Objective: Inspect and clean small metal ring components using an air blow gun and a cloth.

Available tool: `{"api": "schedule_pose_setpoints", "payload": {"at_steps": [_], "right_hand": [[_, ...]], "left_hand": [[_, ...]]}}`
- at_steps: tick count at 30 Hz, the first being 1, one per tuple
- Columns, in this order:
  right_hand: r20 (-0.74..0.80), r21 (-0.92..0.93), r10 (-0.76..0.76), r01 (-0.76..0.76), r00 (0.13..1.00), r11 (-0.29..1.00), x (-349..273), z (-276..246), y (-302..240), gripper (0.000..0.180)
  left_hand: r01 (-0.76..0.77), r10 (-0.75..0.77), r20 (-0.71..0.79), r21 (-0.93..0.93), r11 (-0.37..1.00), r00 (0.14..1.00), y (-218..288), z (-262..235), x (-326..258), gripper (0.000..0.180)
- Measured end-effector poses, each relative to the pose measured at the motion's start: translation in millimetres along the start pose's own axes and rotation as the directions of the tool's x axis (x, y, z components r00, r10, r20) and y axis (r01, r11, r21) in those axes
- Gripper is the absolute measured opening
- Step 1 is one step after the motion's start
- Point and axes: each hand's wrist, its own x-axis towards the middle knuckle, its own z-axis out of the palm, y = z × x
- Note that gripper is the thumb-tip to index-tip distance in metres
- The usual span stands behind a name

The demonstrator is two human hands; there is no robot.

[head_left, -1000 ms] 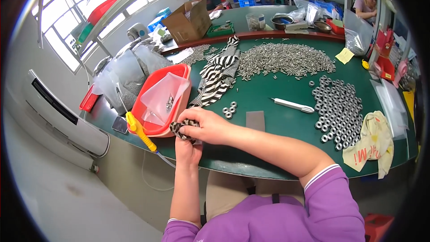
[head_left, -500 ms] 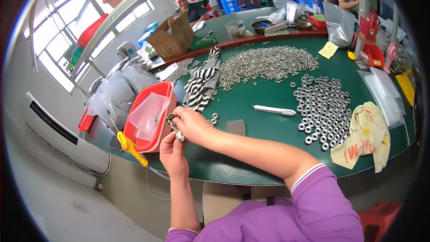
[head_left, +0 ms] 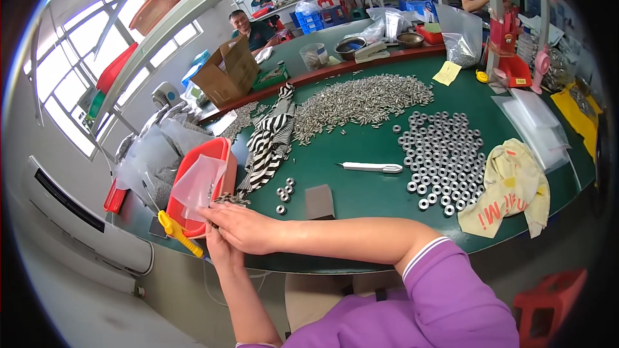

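Red tray [head_left: 222,154] beside both hands' fingers [head_left: 216,214], grip hidden; striped cloth [head_left: 267,145] adjoining.

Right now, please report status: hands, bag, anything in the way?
Both hands together at table edge, right hand over left hand. Clear plastic bag in red plastic tray. Yellow-handled tool beside.

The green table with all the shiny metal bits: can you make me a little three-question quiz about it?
1. True or false: the red tray holds a clear plastic bag.
2. What lies between the pile of metal pins and the rings? A) white-handled tool B) spoon C) cup
3. Which hand lies on top, the right hand or the left hand?

Key: 1 true; 2 A; 3 the right hand.
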Motion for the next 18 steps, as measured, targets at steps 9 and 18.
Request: {"api": "schedule_pose_setpoints", "payload": {"at_steps": [9, 18], "right_hand": [[0.170, -0.075, -0.097, 0.111, 0.981, 0.991, -6, -15, 24, 0.040], [0.094, -0.320, -0.174, 0.195, 0.980, 0.927, -6, -20, 20, 0.024]], "left_hand": [[0.304, -0.264, 0.161, -0.329, 0.894, 0.951, 1, 12, -15, 0.037], [0.387, -0.374, 0.117, -0.426, 0.818, 0.920, 1, 34, -22, 0.045]]}}
